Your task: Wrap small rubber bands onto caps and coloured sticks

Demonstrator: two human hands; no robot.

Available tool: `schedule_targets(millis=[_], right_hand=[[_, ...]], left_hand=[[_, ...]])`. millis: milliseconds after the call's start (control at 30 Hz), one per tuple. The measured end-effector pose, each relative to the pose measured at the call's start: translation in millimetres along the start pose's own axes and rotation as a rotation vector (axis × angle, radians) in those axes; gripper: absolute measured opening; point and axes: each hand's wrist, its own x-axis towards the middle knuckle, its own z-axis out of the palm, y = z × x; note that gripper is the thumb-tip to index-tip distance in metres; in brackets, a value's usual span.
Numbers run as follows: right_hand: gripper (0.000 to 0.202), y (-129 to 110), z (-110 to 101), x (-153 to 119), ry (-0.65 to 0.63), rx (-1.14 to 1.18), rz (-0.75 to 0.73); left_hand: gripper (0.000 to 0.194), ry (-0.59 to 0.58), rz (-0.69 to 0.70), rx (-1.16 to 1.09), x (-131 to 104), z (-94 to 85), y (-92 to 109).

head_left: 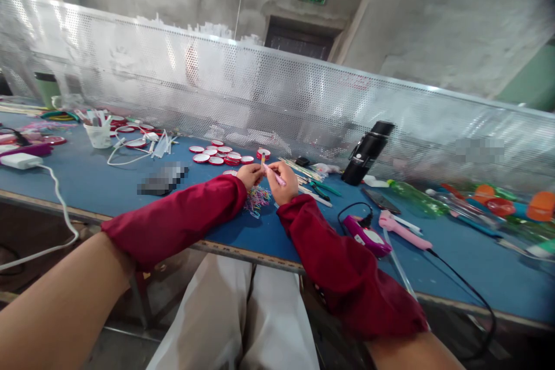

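My left hand [251, 175] is closed, its fingertips pinched on something too small to make out, just beside my right hand. My right hand [282, 182] is wrapped round a pink pen-like tool [276, 177], its end close to the left fingertips. A small upright piece with a brownish top [263, 158] shows just above the fingertips; which hand bears it I cannot tell. Below the hands lies a pile of thin multicoloured pieces [257, 201] on the blue table [234, 235]. Behind them sit several round red-rimmed discs [215, 160].
At the right are a black bottle [368, 153], green-handled pliers [319, 188], a purple device [366, 237], a pink corded tool [405, 232] and a green plastic bottle [418, 199]. A white cup of sticks [97, 136] and a white cable [65, 208] are at the left.
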Motion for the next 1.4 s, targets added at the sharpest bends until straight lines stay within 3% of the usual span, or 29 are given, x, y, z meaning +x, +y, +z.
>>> schedule_targets(millis=[1400], right_hand=[[0.013, -0.8, -0.8, 0.1, -0.018, 0.006, 0.005]], left_hand=[[0.028, -0.005, -0.009, 0.012, -1.1, 0.4, 1.6]])
